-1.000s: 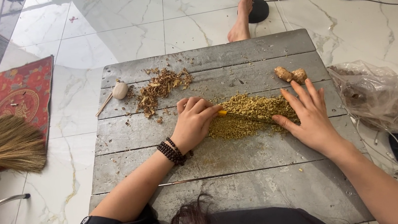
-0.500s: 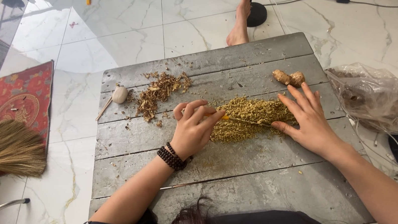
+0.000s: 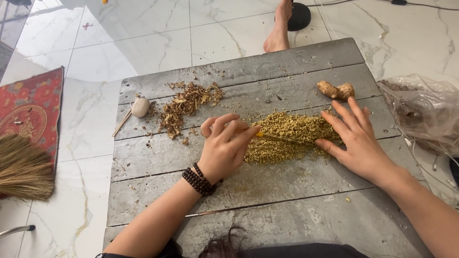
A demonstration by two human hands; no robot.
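**Hands at a heap of chopped bits on a grey plank desk**

A white marble floor (image 3: 132, 47) with grey veins fills the room. On it lies a low desk (image 3: 260, 186) of weathered grey planks. To the left are a red patterned mat (image 3: 17, 111) and the straw head of a broom (image 3: 1, 168); to the right a crumpled clear plastic bag (image 3: 441, 114) sits beside a black strap and white cord. A bare foot (image 3: 281, 26) rests beyond the far edge of the desk, next to a black stand base (image 3: 300, 18).

Compared with a second ago, the left hand (image 3: 223, 150) has shifted slightly right, its fingertips now at the heap's left end, and the heap looks more gathered and narrower.

The heap of chopped yellow-green bits (image 3: 291, 136) lies mid-desk between the two hands. The left grip is curled around a thin orange stick (image 3: 277, 136) that runs across the heap. The right hand (image 3: 356, 137) lies released, fingers spread flat at the heap's right edge. Brown peelings (image 3: 186, 105) lie further back, with a ginger root (image 3: 337, 90) and a pale garlic bulb (image 3: 140, 107).
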